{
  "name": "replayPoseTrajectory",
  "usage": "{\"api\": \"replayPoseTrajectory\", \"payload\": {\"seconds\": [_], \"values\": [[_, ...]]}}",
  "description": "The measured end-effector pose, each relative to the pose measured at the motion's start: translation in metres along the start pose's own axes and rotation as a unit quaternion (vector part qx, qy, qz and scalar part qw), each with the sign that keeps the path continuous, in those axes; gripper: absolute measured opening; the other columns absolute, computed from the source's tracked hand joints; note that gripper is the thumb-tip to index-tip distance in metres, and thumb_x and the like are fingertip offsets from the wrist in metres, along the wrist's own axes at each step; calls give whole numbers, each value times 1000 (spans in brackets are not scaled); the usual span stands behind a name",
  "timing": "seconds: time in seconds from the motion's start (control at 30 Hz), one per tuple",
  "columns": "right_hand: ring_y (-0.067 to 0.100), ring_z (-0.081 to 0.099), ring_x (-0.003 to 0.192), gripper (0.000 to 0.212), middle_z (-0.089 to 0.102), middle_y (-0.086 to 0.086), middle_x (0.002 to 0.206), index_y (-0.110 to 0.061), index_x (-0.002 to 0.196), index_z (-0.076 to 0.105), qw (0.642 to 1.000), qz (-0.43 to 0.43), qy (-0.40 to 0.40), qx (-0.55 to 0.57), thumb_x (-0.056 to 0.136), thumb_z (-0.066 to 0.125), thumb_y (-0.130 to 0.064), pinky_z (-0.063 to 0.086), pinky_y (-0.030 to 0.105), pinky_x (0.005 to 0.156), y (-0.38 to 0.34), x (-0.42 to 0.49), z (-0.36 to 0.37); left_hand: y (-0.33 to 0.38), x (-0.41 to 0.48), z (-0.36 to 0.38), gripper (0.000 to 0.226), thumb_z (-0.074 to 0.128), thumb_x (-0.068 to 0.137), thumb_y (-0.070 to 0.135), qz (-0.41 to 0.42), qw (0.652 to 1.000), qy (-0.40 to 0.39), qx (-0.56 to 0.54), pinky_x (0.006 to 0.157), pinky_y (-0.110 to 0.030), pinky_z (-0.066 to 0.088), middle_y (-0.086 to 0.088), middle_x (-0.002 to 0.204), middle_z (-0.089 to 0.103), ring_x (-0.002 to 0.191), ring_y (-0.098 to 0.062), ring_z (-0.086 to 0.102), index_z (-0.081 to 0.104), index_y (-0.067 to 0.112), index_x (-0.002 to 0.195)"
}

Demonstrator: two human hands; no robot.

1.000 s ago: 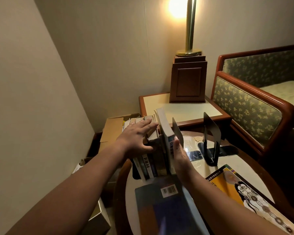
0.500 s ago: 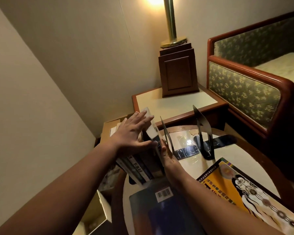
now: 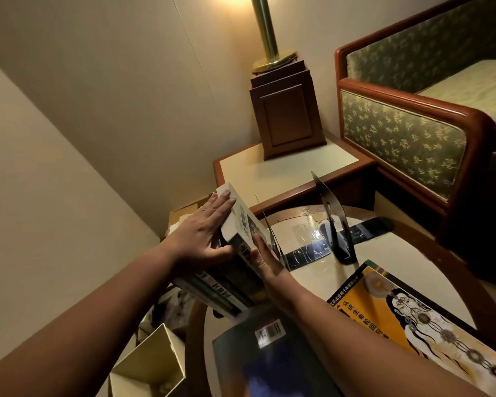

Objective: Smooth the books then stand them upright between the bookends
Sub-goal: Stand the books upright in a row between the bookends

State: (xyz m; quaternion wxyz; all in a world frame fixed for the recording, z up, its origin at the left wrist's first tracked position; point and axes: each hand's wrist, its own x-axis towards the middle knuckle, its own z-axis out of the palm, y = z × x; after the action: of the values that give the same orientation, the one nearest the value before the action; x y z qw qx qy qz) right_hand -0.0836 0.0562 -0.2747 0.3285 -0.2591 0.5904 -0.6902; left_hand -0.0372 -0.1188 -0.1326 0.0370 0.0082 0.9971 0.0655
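A row of upright books [image 3: 226, 285] stands at the left edge of the round table [image 3: 390, 253]. A white book [image 3: 242, 222] is the rightmost of them and leans to the left. My left hand [image 3: 204, 233] lies flat on its left face, thumb under the spine. My right hand [image 3: 265, 262] presses flat against its right side, next to a thin black bookend [image 3: 271, 233]. A second black bookend [image 3: 334, 222] stands apart to the right. A dark book [image 3: 269, 353] and a yellow book [image 3: 407, 316] lie flat on the table near me.
A side table [image 3: 287, 164] with a wooden lamp base [image 3: 287, 110] stands behind. A green patterned sofa [image 3: 413, 133] is at the right. Cardboard boxes [image 3: 146, 365] and a bag sit on the floor at the left, by the wall.
The camera tilted, shifting the scene. The white book now leans further left between my two hands, and my left hand has flattened along its face.
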Motion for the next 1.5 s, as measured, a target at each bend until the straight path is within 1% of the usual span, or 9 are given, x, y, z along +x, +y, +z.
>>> {"api": "replayPoseTrajectory", "payload": {"seconds": [0.17, 0.37, 0.57, 0.77, 0.87, 1.1, 1.27, 1.4, 1.5], "values": [[35, 16, 148, 75, 3, -11, 164, -74, 138, 2, 999, 20, -5, -33, 72, 33, -93, 32, 65, 110, 4, 6, -3, -11, -2, 3, 101, 52, 81, 73, 45, 999, 15, -1, 110, -16, -14, 21, 161, -17, 145, 4, -22, -5, 37, 157], [32, 16, 148, 72, 7, -11, 163, -70, 141, 5, 998, 14, -10, -53, 77, 29, -91, 30, 64, 112, 4, 15, -2, -13, 0, 4, 104, 39, 73, 80, 32, 999, 21, 0, 114, -30, -5, 13, 163, -12, 150, -9, -13, -1, 35, 157], [31, 25, 145, 79, 15, -9, 161, -63, 146, 6, 996, 1, -4, -89, 76, 26, -92, 35, 62, 109, -4, 11, 1, -8, -4, 4, 108, 27, 62, 99, 0, 1000, 22, -22, 115, -35, 0, 18, 161, -11, 147, -7, -13, -4, 48, 152], [38, 14, 149, 85, 4, -2, 166, -67, 142, -4, 991, 45, -1, -130, 68, 22, -98, 29, 66, 111, -4, 8, 3, 0, -12, -1, 104, 42, 70, 80, -24, 999, 21, -13, 113, -35, 1, 13, 164, -7, 145, -7, -10, 2, 40, 156], [40, 15, 148, 95, 5, 1, 165, -61, 146, -7, 987, 75, -13, -141, 64, 21, -99, 29, 66, 111, -11, 4, 2, 0, -12, -1, 103, 44, 73, 77, -27, 999, 19, -9, 112, -34, -1, 14, 162, -9, 146, -7, -11, 1, 37, 157], [39, 30, 143, 73, 14, 13, 163, -43, 154, -9, 978, 87, -13, -191, 89, 15, -66, 39, 49, 107, -24, -2, -2, -1, -9, 2, 100, 61, 90, 57, -14, 999, 23, 21, 114, -27, -9, 7, 164, -11, 144, -4, -15, -5, 27, 158], [40, 33, 141, 78, 19, 12, 161, -46, 153, -7, 981, 69, 4, -182, 85, 18, -74, 41, 54, 107, -21, -2, 4, 2, -11, 2, 101, 62, 90, 53, -26, 999, 18, 10, 122, -31, -1, 3, 165, -9, 144, -3, -13, -6, 20, 158], [38, 36, 140, 86, 25, 9, 159, -57, 148, -1, 991, 65, -10, -117, 73, 27, -90, 42, 60, 105, -13, 3, 3, 8, -13, 3, 102, 63, 91, 50, -37, 999, 12, -30, 118, -28, -7, 3, 165, -11, 143, -2, -16, -6, 19, 158], [37, 35, 140, 76, 33, 10, 155, -44, 153, 10, 995, 75, -19, -68, 88, 25, -79, 46, 40, 98, -19, 3, -4, 11, -11, 7, 105, 64, 89, 55, -38, 999, 23, -22, 119, -33, -5, 5, 165, -12, 142, -1, -18, -7, 20, 158]]}}
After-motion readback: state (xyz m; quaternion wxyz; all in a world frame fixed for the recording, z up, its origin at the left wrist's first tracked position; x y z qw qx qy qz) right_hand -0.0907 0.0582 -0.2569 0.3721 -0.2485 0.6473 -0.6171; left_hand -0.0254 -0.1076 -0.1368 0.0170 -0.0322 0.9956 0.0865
